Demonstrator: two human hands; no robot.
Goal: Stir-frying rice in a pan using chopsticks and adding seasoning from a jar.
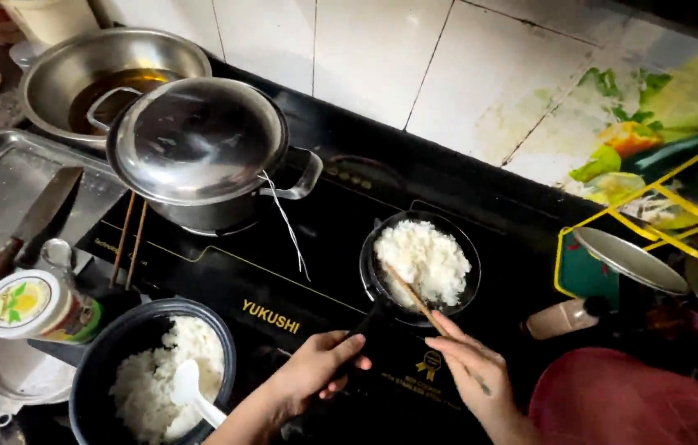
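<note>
Your left hand clamps the handle of the small black frying pan of white rice, steadying it mid-stove at 12 o'clock from your hands, while your right hand pinches wooden chopsticks, tips in the rice.

Dim kitchen light, soft and from above-left. Bright glare on steel pot lid, fainter sheen on tiled wall behind lid. Black stovetop right of lid swallows detail, shadows deep. Overall softness, compression smear; corners far from lid blurred, slightly bent.
</note>
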